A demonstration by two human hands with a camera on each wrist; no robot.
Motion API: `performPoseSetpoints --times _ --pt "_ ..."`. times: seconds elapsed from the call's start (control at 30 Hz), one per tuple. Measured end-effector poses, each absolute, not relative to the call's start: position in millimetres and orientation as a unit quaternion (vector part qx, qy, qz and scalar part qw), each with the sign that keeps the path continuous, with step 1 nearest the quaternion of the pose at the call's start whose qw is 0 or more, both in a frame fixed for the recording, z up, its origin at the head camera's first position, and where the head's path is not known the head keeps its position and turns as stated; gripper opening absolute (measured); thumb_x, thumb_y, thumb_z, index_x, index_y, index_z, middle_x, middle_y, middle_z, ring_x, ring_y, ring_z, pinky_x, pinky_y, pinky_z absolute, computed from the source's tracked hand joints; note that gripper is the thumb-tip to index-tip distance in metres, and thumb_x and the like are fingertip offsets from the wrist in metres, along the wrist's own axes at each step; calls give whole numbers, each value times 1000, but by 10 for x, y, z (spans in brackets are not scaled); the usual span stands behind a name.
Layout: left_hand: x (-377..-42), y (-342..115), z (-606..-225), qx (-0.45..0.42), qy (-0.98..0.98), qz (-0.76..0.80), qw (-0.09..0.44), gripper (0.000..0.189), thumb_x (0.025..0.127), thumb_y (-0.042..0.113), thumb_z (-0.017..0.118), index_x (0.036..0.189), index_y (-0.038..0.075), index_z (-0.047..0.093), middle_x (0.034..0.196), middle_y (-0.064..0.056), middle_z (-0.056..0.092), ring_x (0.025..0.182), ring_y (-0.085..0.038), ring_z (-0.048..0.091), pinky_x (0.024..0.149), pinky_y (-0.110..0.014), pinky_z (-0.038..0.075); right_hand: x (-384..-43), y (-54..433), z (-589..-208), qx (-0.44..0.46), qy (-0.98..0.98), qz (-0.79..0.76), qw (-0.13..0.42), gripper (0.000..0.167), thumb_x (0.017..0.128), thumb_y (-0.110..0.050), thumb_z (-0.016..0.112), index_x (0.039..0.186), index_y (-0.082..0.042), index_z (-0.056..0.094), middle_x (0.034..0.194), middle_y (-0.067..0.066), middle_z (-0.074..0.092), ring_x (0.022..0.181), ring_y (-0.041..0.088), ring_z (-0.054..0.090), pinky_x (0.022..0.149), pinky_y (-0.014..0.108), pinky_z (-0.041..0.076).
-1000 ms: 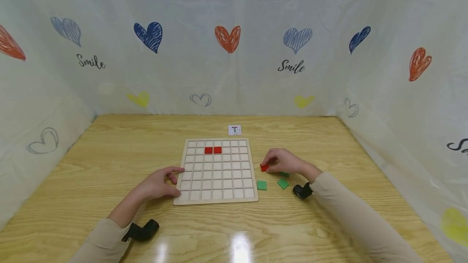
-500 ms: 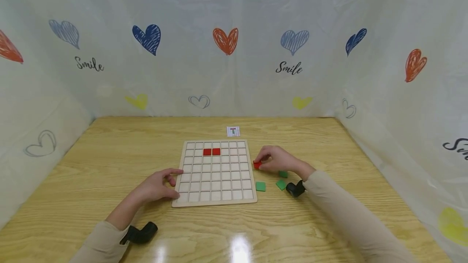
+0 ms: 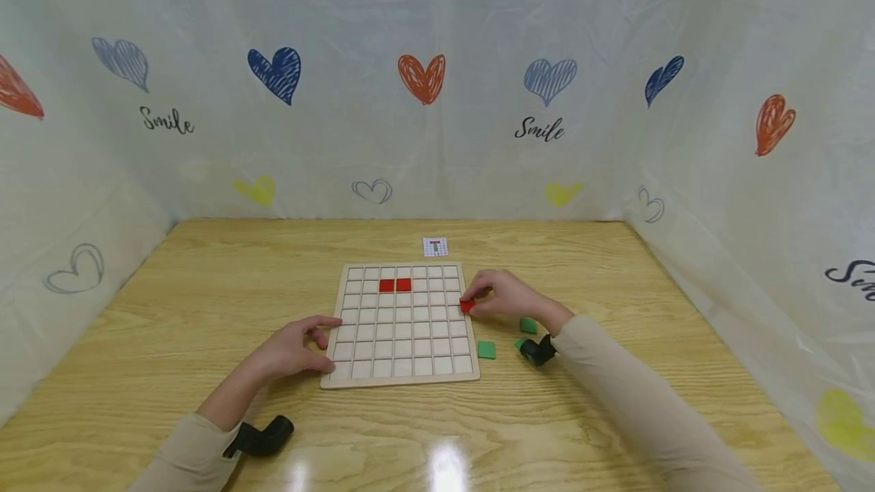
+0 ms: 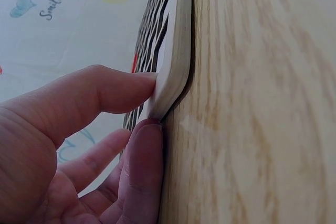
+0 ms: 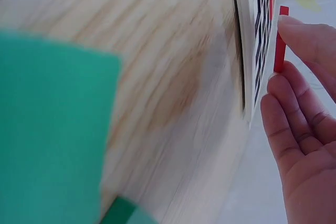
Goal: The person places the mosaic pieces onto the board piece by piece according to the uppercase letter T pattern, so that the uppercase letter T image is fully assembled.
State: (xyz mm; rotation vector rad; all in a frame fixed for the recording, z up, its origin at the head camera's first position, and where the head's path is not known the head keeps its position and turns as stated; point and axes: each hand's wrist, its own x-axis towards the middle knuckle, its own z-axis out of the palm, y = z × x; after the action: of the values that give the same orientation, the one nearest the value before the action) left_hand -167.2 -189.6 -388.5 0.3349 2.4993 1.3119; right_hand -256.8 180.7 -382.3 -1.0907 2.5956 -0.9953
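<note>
My left hand (image 3: 290,346) rests at the left edge of a pale wooden grid board (image 3: 401,383). Its thumb (image 4: 118,88) lies over the board's near-left corner, and the other fingers are against the side. With thumb and fingers, my right hand (image 3: 509,296) pinches a red square tile (image 5: 281,40), tilted up over the board's right edge. Two red tiles (image 3: 395,285) sit side by side in the board's second row from the top. The green tiles (image 3: 487,350) lie on the table right of the board, one partly hidden behind the right wrist camera.
A small printed card (image 3: 435,247) lies behind the board, showing a red and green T on a grid. The wooden table (image 3: 239,264) ends at a white curtain (image 3: 328,127) printed with hearts. Black wrist cameras (image 3: 263,437) stick out from both sleeves.
My right hand has carried the red tile leftward, from the table beside the board to above its right edge. My left hand has stayed at the left edge.
</note>
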Motion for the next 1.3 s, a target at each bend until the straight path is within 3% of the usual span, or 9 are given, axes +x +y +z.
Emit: performPoseSetpoints --times 0.73,1.3 --pt "-1670 -1870 -3868 108 871 454 152 67 68 2 77 129 -5 48 86 -8 48 64 -18 39 59 -28 36 -2711 1557 -3865 -327 879 -335 87 19 81 -7 71 99 -8 72 92 -4 60 86 12 54 81 29 45" --pt "-1685 -1880 -3889 112 876 445 149 68 68 3 78 129 -4 48 86 -7 49 64 -18 40 61 -30 36 -2888 1339 -3856 -320 874 -351 104 19 83 -7 69 101 -7 71 94 -1 59 83 15 52 74 28 43"
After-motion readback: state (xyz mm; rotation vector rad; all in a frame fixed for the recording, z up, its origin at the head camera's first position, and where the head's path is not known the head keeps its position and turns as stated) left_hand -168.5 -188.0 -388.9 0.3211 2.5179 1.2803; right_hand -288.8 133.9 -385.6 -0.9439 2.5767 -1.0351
